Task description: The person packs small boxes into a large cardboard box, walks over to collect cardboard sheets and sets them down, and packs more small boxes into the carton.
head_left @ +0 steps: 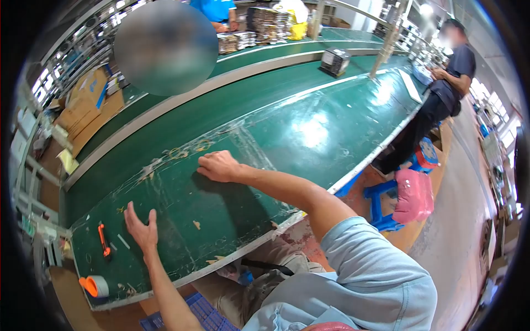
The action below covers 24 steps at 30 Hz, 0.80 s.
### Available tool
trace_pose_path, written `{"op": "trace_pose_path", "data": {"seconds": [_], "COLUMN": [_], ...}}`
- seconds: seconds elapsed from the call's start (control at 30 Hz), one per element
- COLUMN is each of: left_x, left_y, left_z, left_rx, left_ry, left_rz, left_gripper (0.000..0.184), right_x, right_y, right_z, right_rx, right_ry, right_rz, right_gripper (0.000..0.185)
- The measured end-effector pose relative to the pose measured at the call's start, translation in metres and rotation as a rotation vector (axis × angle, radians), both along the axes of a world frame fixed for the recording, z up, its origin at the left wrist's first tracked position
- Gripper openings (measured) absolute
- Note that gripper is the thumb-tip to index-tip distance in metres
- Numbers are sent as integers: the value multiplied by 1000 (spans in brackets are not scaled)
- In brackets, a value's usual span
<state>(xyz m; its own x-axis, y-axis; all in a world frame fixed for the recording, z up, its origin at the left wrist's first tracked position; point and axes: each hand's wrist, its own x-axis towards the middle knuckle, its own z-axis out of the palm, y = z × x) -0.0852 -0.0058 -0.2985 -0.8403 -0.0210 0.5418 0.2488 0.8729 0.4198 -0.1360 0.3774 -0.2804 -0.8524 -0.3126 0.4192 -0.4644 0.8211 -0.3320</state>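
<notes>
My left hand [142, 229] is held over the near left part of the green tabletop [182, 193], thumb and fingers apart, holding nothing. To its left lie an orange utility knife [104, 241] and a small pale strip [123, 241]. Closer to the table's corner is an orange and white tape roll [98, 287]. My right hand [219, 166] is farther forward, over the table, with its fingers curled in. Whatever those fingers may hold is hidden. Just beyond it, yellowish rubber bands [178, 153] and scraps lie along the table's far edge.
Beyond the table runs a green conveyor belt [248, 99] carrying a dark box [334, 62]. Stacked flat goods [269, 25] stand at the back near a person in blue. A co-worker [458, 66] stands at right. A blue stool with a pink cushion [414, 196] is beside the table.
</notes>
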Motion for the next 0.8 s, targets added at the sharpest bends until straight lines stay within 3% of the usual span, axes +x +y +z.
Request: {"op": "trace_pose_path", "data": {"seconds": [0.8], "left_x": [-1], "left_y": [-1], "left_z": [0], "left_rx": [-15], "left_ry": [-4], "left_rz": [-19], "left_gripper": [73], "right_x": [-2], "right_y": [3], "right_z": [-6], "right_rx": [-15], "right_ry": [60], "right_rz": [56], "right_gripper": [32]}}
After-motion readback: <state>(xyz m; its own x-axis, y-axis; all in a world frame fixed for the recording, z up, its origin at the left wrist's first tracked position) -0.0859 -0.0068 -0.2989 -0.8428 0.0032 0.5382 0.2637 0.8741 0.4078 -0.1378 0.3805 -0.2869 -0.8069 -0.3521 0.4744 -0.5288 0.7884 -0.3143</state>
